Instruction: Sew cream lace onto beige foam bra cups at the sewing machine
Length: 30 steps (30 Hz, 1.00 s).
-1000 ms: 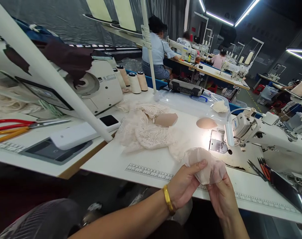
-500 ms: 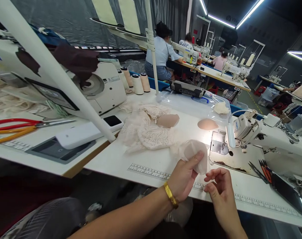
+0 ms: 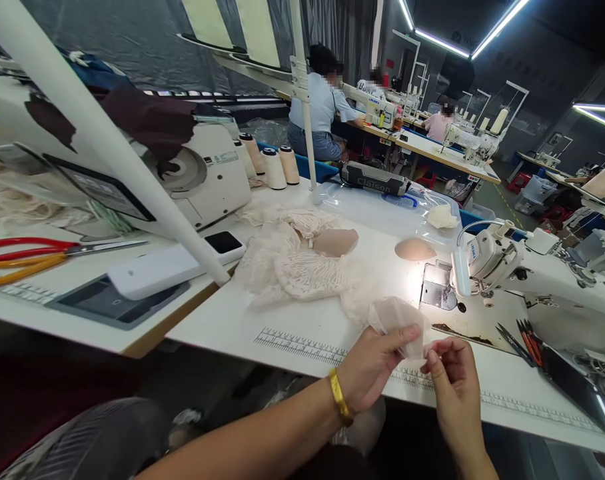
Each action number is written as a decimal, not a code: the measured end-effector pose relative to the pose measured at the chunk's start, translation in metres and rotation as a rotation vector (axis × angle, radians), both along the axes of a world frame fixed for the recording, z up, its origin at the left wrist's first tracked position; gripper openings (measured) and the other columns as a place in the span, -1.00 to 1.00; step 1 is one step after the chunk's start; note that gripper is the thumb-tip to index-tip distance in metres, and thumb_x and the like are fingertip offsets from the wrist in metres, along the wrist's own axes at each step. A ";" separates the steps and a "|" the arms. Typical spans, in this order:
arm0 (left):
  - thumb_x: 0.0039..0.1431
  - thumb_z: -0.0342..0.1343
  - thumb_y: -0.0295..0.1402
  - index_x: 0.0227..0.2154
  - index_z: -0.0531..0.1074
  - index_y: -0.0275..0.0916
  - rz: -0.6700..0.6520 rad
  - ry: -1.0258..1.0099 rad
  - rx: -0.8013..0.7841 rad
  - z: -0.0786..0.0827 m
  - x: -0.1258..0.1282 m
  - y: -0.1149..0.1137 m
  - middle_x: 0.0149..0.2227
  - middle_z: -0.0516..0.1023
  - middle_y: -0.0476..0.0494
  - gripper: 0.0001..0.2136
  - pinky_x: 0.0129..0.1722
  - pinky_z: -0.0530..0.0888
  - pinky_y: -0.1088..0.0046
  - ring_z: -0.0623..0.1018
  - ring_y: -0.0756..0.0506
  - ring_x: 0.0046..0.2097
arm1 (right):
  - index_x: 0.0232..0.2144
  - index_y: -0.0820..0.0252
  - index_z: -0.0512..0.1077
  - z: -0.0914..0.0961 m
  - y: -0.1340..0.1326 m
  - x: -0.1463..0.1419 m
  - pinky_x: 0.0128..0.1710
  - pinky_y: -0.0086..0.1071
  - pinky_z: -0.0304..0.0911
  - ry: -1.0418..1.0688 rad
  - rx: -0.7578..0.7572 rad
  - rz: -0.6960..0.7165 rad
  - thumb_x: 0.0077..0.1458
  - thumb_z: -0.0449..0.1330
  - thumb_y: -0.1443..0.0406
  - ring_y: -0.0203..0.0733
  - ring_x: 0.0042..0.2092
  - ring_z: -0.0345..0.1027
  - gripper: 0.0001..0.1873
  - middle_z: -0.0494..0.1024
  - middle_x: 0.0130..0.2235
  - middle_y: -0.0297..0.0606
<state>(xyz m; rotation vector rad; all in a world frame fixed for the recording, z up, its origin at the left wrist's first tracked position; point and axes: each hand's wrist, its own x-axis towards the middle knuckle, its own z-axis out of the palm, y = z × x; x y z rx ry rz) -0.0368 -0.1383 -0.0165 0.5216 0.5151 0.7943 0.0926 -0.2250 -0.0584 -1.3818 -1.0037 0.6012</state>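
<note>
We hold a sheer lace piece at the near table edge.

Our left hand (image 3: 370, 367) pinches the lace piece (image 3: 400, 320); our right hand (image 3: 450, 373) nips its right corner. We judge it mid-alignment; next needs an even feed rightward to the sewing machine (image 3: 507, 267).

Bare forearms, a gold bangle (image 3: 340, 397) on the left wrist, dark striped trousers (image 3: 82, 440).

Both hands (image 3: 407, 373) pinch lace piece (image 3: 400, 319) — seemingly.
</note>
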 end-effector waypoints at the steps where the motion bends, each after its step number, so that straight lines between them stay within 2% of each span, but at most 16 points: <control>1: -0.11 0.49 -0.30 -0.33 0.55 -0.29 0.031 0.018 0.029 0.000 0.000 0.000 -0.33 0.56 -0.08 -0.70 -0.20 0.42 0.41 0.50 -0.07 -0.23 | -0.17 0.08 0.41 0.002 0.000 0.003 -0.27 -0.31 0.33 -0.092 0.032 -0.048 0.26 0.25 0.13 -0.21 -0.27 0.39 -0.80 0.48 -0.21 -0.27; 3: -0.09 0.49 -0.27 -0.31 0.56 -0.28 0.055 0.053 0.082 -0.001 0.000 -0.001 -0.33 0.56 -0.08 -0.69 -0.14 0.41 0.38 0.50 -0.08 -0.20 | -0.16 0.08 0.43 0.010 -0.001 0.006 -0.25 -0.30 0.29 -0.302 0.110 -0.112 0.29 0.21 0.19 -0.19 -0.24 0.34 -0.87 0.45 -0.20 -0.26; 6: -0.08 0.48 -0.24 -0.31 0.57 -0.28 0.042 0.068 0.130 -0.002 0.001 -0.004 -0.34 0.56 -0.08 -0.69 -0.12 0.41 0.36 0.50 -0.09 -0.21 | -0.21 0.07 0.45 0.025 -0.001 0.001 -0.29 -0.29 0.24 -0.546 0.165 -0.080 0.29 0.17 0.28 -0.17 -0.25 0.30 -0.95 0.41 -0.27 -0.27; 10: -0.05 0.46 -0.24 -0.33 0.58 -0.26 0.048 0.060 0.167 -0.003 0.001 -0.007 -0.32 0.57 -0.09 -0.72 -0.12 0.41 0.35 0.49 -0.10 -0.22 | -0.24 0.07 0.44 0.035 0.004 -0.008 -0.30 -0.28 0.24 -0.663 0.188 -0.089 0.29 0.16 0.33 -0.14 -0.25 0.31 -0.94 0.44 -0.29 -0.26; 14: 0.00 0.43 -0.26 -0.36 0.56 -0.28 0.037 0.039 0.212 -0.002 0.001 -0.009 -0.35 0.54 -0.09 -0.77 -0.15 0.40 0.35 0.48 -0.09 -0.25 | -0.26 0.10 0.40 0.032 0.010 -0.011 -0.29 -0.28 0.24 -0.702 0.189 -0.101 0.31 0.12 0.35 -0.15 -0.26 0.29 -0.92 0.42 -0.30 -0.26; 17: -0.01 0.43 -0.26 -0.39 0.55 -0.29 0.027 0.043 0.207 0.000 0.000 -0.010 -0.39 0.51 -0.09 -0.76 -0.18 0.40 0.36 0.47 -0.08 -0.27 | -0.32 0.10 0.32 0.027 0.013 -0.012 -0.32 -0.32 0.20 -0.676 0.179 -0.093 0.33 0.08 0.35 -0.19 -0.31 0.24 -0.88 0.35 -0.35 -0.32; 20: -0.03 0.45 -0.25 -0.35 0.56 -0.29 0.019 0.038 0.154 0.003 -0.001 -0.012 -0.35 0.53 -0.10 -0.73 -0.14 0.41 0.35 0.48 -0.09 -0.24 | -0.32 0.08 0.25 0.021 0.012 -0.012 -0.33 -0.34 0.17 -0.539 0.159 -0.053 0.36 0.03 0.30 -0.21 -0.32 0.20 -0.86 0.28 -0.34 -0.35; 23: -0.05 0.46 -0.26 -0.33 0.58 -0.28 0.010 0.021 0.087 0.005 0.000 -0.012 -0.33 0.56 -0.10 -0.73 -0.14 0.43 0.38 0.49 -0.08 -0.23 | -0.27 0.08 0.26 0.017 0.008 -0.010 -0.30 -0.34 0.17 -0.360 0.142 0.004 0.39 0.00 0.26 -0.20 -0.28 0.20 -0.87 0.28 -0.29 -0.33; 27: -0.06 0.47 -0.26 -0.31 0.59 -0.27 0.032 -0.007 0.043 0.003 0.003 -0.011 -0.29 0.59 -0.10 -0.72 -0.11 0.44 0.37 0.52 -0.10 -0.19 | -0.29 0.08 0.25 0.015 0.006 -0.006 -0.27 -0.33 0.17 -0.160 0.138 0.027 0.41 -0.03 0.20 -0.20 -0.29 0.17 -0.81 0.25 -0.32 -0.35; 30: -0.07 0.48 -0.26 -0.33 0.59 -0.26 0.063 0.008 0.039 0.001 0.004 -0.009 -0.28 0.59 -0.09 -0.72 -0.11 0.44 0.37 0.52 -0.10 -0.18 | -0.28 0.07 0.25 0.016 0.005 -0.003 -0.25 -0.32 0.18 -0.145 0.132 0.033 0.41 -0.04 0.18 -0.20 -0.29 0.17 -0.80 0.25 -0.32 -0.35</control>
